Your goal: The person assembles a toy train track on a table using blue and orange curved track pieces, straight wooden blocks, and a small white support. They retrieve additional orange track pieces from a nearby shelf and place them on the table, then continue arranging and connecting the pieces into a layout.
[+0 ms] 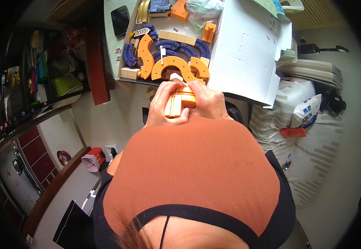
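Close to my chest, at the near edge of the open box (127, 81), both hands are closed around orange toy track pieces. My left hand (157, 106) grips a pale orange straight track block (173, 103), its thumb along the lower end. My right hand (211, 103) holds a yellow-orange track piece (188, 98) against that block, its fingertips partly hidden. A small white part (176, 77) shows above the fingers; whether it is attached cannot be made out. Just beyond lie an orange arched track piece (171, 61) and an orange S-shaped track piece (146, 56).
Inside the box lie dark blue curved tracks (187, 50), a row of tan blocks (177, 37) and a clear plastic bag (204, 12). The white box lid (247, 50) spreads right. A black phone (120, 20) rests at the left on the table. A bed (313, 166) stands right.
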A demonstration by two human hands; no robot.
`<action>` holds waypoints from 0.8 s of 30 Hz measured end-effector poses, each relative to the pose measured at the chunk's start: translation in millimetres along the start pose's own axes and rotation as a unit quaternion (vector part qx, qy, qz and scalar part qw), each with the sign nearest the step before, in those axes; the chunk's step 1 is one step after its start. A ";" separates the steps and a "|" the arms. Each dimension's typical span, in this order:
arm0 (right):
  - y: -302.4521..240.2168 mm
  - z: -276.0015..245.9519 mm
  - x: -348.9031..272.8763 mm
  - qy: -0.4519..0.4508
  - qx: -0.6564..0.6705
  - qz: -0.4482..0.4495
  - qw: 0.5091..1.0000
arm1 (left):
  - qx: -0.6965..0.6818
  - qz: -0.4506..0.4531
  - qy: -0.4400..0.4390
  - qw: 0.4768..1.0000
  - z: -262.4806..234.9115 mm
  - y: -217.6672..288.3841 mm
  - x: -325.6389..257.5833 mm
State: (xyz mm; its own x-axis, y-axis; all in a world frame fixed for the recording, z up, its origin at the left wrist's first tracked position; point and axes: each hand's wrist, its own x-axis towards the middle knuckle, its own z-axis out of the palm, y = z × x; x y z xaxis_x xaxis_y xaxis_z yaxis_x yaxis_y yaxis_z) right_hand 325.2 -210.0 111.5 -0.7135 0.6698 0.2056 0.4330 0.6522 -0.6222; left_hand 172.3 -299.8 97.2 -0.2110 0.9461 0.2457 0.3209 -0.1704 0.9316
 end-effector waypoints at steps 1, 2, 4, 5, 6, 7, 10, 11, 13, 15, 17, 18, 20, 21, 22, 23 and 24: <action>-0.9 -0.9 -0.9 -0.028 0.006 0.008 1.000 | -0.012 -0.024 -0.016 1.000 -4.0 2.0 -2.3; -2.2 -1.7 -2.1 -0.068 0.009 0.025 0.997 | -0.023 -0.046 -0.035 0.998 -7.3 3.9 -4.2; -3.6 -4.3 -4.3 -0.077 0.034 0.032 0.996 | -0.052 -0.060 -0.051 0.996 -11.2 6.3 -6.0; -4.2 -5.1 -4.8 -0.080 0.042 0.039 0.995 | -0.055 -0.062 -0.059 0.995 -10.7 6.7 -5.8; -4.7 -5.3 -5.3 -0.084 0.051 0.046 0.994 | -0.058 -0.068 -0.066 0.994 -10.6 6.8 -5.5; -5.4 -5.3 -5.8 -0.068 0.044 0.047 0.996 | -0.121 -0.060 -0.029 0.990 -6.7 6.2 -4.3; -3.8 -2.5 -3.4 0.007 0.014 0.036 0.999 | -0.056 -0.041 0.004 0.998 2.6 2.2 2.5; -2.7 -2.1 -2.6 0.023 0.006 0.028 0.999 | -0.044 -0.016 0.018 0.999 4.7 0.9 5.3; 0.2 -0.7 -0.1 0.043 -0.008 0.015 0.999 | -0.007 -0.009 0.018 1.000 6.3 1.0 7.7; 2.0 -0.7 0.8 0.049 -0.023 0.011 0.998 | 0.015 -0.020 0.019 1.000 4.5 3.4 7.2; 1.7 -2.3 -0.2 -0.001 0.021 0.026 0.999 | -0.012 -0.036 0.001 0.999 0.4 8.0 4.6; 1.4 -4.1 -0.9 -0.029 0.039 0.045 0.998 | -0.025 -0.050 -0.006 0.998 -1.4 9.8 4.0; -1.6 -6.6 -2.2 -0.016 0.048 0.020 0.999 | -0.042 -0.076 -0.014 0.996 -4.5 14.3 1.7; -3.4 -8.4 -3.2 -0.017 0.050 0.026 0.998 | -0.058 -0.097 -0.017 0.993 -5.9 15.9 1.0; -3.8 -9.7 -2.1 -0.010 0.052 0.021 0.998 | -0.071 -0.112 -0.020 0.991 -6.2 16.6 1.5; -3.7 -11.3 -1.4 -0.005 0.037 0.008 0.999 | -0.054 -0.076 -0.014 0.996 -6.6 17.1 1.5; -4.0 -12.5 -1.2 -0.007 0.028 -0.001 1.000 | -0.038 -0.054 -0.013 0.998 -6.5 17.2 1.7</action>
State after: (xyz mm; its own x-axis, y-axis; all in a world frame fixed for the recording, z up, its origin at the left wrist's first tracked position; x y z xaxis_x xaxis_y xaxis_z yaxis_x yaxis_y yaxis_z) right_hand 331.2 -209.0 123.2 -0.7220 0.6630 0.1978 0.3992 0.6327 -0.6636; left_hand 171.5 -302.9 115.4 -0.2167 0.9667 0.1358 0.2260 -0.0857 0.9704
